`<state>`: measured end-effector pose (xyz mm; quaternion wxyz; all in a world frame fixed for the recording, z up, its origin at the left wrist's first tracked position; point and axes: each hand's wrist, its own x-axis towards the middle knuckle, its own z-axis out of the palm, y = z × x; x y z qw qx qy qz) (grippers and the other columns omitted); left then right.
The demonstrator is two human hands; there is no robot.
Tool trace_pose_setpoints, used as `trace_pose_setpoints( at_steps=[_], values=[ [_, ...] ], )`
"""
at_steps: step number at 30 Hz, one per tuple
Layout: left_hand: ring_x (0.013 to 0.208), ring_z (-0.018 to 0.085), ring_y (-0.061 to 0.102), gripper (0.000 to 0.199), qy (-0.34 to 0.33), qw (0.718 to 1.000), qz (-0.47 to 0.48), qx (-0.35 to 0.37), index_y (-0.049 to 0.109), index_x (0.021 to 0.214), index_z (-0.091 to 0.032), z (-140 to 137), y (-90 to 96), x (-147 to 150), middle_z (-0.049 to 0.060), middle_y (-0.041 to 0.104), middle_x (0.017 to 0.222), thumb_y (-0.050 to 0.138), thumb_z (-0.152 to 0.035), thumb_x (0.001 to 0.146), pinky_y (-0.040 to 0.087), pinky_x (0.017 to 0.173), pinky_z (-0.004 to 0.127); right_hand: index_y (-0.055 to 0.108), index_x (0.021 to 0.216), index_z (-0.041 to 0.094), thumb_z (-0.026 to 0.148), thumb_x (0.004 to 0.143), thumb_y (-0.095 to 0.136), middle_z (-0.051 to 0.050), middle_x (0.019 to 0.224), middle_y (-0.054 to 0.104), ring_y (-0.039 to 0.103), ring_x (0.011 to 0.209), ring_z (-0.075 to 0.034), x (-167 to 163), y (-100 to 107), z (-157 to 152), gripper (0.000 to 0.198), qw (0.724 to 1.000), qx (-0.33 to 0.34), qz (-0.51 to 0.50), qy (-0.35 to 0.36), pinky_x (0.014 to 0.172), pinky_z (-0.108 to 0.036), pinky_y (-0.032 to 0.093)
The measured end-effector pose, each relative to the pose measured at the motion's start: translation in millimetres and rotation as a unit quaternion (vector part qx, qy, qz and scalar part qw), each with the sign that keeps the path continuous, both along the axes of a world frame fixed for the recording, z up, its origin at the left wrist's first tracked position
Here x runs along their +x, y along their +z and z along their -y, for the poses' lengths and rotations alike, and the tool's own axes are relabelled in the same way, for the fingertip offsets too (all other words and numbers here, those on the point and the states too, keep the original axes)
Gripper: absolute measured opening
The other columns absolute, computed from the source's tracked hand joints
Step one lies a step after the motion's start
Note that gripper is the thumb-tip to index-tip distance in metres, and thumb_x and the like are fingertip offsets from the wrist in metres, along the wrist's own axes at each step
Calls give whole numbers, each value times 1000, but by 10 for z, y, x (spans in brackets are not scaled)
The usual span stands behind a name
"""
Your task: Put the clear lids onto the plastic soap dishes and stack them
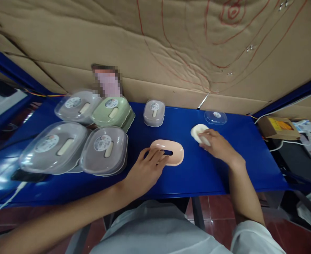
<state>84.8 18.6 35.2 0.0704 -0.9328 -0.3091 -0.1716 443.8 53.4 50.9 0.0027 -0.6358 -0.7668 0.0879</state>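
On the blue table lies a peach oval lid [177,158] with a slot through its middle. My left hand [147,167] rests on the left part of this lid, its fingers curled at the slot and thumb against the near side. To the right, my right hand [220,146] has its fingers closed on a cream-white rounded pad [197,131], which touches or nearly touches the tabletop. The fingers hide part of the pad, and I cannot tell its material. Behind the peach lid stands a small grey lidded box [154,113] with a round label.
Stacked grey lidded boxes [55,148] and a green one [112,112] fill the table's left side. A clear lid [215,118] lies at the back right. A cardboard wall [158,53] rises behind. An open carton [279,128] and cables are at the far right.
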Motion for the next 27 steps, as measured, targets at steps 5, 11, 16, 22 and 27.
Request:
trace_pose_setpoints(
  at_steps=[5, 11, 16, 22, 27],
  values=[
    [104, 25, 74, 26, -7, 996, 79, 47, 72, 120, -14, -88, 61, -39, 9, 80, 115, 57, -4, 101, 52, 100, 48, 46, 156, 30, 34, 102, 68, -13, 154, 56, 56, 143, -32, -483, -58, 49, 58, 970, -10, -194, 149, 120, -57, 51],
    [109, 24, 74, 23, -2, 991, 126, 49, 70, 119, -15, -105, 116, 66, 8, 81, 117, 57, -4, 103, 51, 105, 44, 14, 173, 35, 43, 96, 78, -14, 173, 35, 38, 161, -35, -479, -94, -10, 101, 947, 25, -268, 177, 129, -60, 42],
    [110, 26, 73, 25, 8, 994, 103, 22, 70, 120, -15, -340, 34, 346, 10, 78, 123, 53, -5, 104, 53, 106, 43, 22, 173, 42, 51, 92, 83, -8, 183, 14, 19, 168, -39, -382, 26, -16, 102, 961, 86, -197, 177, 132, -67, 32],
    [120, 25, 70, 32, 3, 997, 58, -51, 66, 130, -16, -498, -72, 532, 9, 76, 121, 52, -4, 103, 46, 118, 47, 59, 156, 33, 36, 99, 76, -12, 164, 54, 44, 157, -36, -450, -17, 1, 59, 972, 101, -85, 196, 125, -63, 44],
    [125, 27, 68, 38, 9, 999, -7, -39, 65, 134, -17, -412, -112, 436, 12, 73, 130, 49, -3, 103, 49, 109, 49, 71, 144, 29, 28, 104, 65, -13, 149, 66, 53, 149, -35, -539, -52, 36, 40, 967, 118, -68, 216, 120, -61, 50]
  ],
)
